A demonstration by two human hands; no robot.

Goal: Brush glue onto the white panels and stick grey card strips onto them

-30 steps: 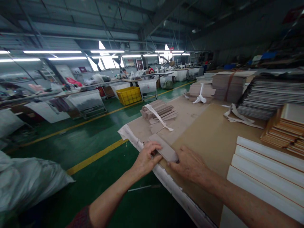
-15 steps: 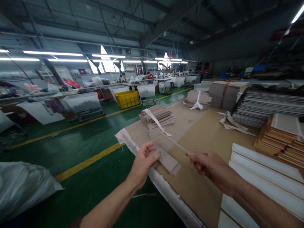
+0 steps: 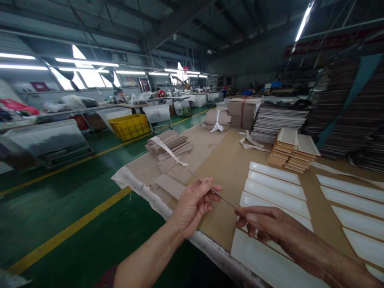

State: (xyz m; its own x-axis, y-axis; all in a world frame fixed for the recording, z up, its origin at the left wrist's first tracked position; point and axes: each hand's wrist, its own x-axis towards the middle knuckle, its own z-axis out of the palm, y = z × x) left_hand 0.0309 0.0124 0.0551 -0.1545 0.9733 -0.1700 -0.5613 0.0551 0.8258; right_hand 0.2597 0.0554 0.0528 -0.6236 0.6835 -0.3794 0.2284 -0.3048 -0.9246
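A thin grey strip (image 3: 210,189) is being held up on its edge in the head view, just above the near side of the surface (image 3: 234,160). It is being pinched at two spots. The left hand (image 3: 193,204) is curled around it, with the thumb and fingers pressed together on the middle part. The right hand (image 3: 264,224) is pinching the near end between thumb and fingers. The far end of the strip is sticking out past the left hand and is pointing at the loose flat pieces (image 3: 171,178).

Those flat grey pieces are lying on the surface, near the left corner. Behind them a small pile of grey pieces (image 3: 168,144) is being kept together by a white band (image 3: 168,150).

Long white panels (image 3: 276,188) are lying side by side on the brown board, under and beside the right hand. Further back, a stack of tan boards (image 3: 292,152) is sitting. Taller piles of dark sheets (image 3: 279,122) are standing behind it.

A green floor (image 3: 75,200) with a yellow line (image 3: 69,232) is being seen on the left. A yellow crate (image 3: 130,126) is sitting far off there.
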